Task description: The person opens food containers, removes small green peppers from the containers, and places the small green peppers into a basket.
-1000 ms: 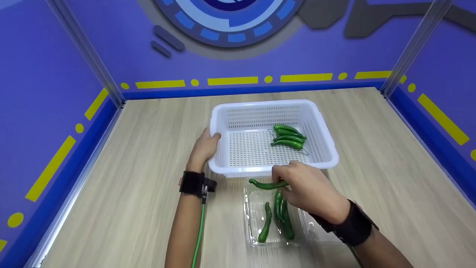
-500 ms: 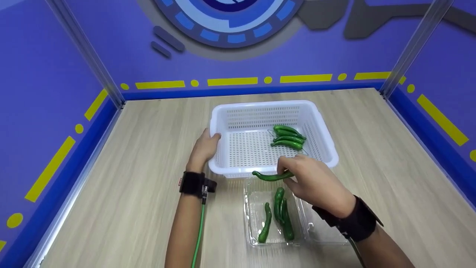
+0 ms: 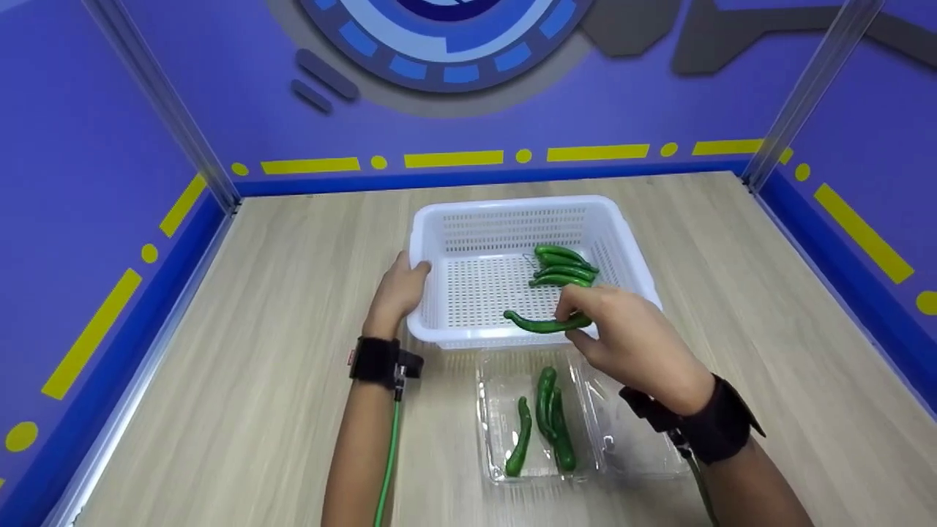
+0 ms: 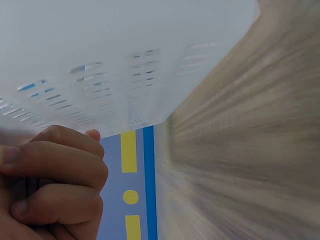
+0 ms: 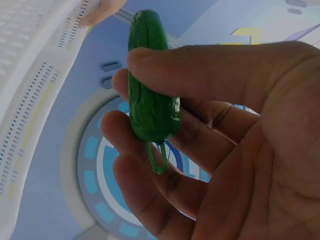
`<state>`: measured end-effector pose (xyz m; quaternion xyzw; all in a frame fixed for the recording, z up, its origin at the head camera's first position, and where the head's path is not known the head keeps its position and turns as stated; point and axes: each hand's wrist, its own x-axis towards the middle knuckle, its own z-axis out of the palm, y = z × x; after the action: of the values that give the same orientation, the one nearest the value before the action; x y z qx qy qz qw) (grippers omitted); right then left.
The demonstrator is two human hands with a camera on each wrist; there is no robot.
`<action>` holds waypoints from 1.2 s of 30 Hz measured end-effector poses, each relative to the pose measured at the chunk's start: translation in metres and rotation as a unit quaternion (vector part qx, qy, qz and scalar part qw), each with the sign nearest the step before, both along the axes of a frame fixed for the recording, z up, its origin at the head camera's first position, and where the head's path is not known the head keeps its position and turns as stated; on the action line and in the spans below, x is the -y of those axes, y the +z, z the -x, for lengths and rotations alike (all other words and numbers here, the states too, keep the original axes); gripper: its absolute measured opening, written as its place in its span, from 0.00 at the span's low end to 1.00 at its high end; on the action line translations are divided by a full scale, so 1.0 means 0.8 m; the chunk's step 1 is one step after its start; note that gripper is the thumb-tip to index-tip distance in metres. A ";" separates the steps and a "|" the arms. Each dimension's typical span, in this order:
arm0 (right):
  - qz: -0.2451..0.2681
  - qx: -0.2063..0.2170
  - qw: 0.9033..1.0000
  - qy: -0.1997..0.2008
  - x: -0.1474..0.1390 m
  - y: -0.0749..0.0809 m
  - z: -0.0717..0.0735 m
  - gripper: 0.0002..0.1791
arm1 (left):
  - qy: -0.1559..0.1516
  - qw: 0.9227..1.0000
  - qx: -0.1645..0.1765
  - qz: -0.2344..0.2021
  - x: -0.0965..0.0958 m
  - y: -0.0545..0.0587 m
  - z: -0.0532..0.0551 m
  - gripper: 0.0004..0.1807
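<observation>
My left hand (image 3: 399,291) grips the left rim of a white plastic basket (image 3: 468,335), thumb over the edge. In the left wrist view its fingers (image 4: 65,162) curl beside the slotted basket wall. My right hand (image 3: 637,337) pinches a curved green chili pepper (image 3: 542,324) between thumb and fingers, over the basket's front rim. The right wrist view shows that pepper's wrinkled end (image 5: 150,110) with a small green loop hanging from it. Several green peppers (image 3: 560,272) lie side by side at the right on the basket floor, partly behind the right hand.
In front of the basket, a clear plastic clamshell box (image 3: 501,388) lies open, its lid (image 3: 644,439) to the right. Three dark green peppers (image 3: 547,402) show in it. Blue panels (image 3: 468,132) enclose the wooden table (image 3: 293,307) at the back and sides.
My right hand has lifted the pepper from above the clear box, moving it away from me and slightly right, to the basket's front rim. The left hand keeps its grip on the basket.
</observation>
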<state>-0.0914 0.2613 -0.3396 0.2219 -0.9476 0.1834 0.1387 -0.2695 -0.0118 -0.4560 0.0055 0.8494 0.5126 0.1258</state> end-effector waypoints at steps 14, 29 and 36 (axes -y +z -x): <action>0.037 -0.007 0.997 -0.062 -0.029 -0.007 0.024 0.13 | 0.000 1.000 0.002 -0.002 0.000 -0.001 0.000 0.32; 0.053 -0.033 0.994 -0.085 -0.038 -0.017 0.043 0.13 | 0.000 1.000 -0.006 -0.002 0.000 -0.001 0.001 0.32; 0.040 -0.028 0.996 -0.080 -0.042 -0.016 0.045 0.12 | -0.004 1.000 -0.006 -0.010 0.000 -0.003 0.001 0.32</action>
<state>-0.1276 0.2952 -0.3523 0.1445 -0.9499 0.2032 0.1883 -0.2707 -0.0122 -0.4580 0.0136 0.8451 0.5201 0.1229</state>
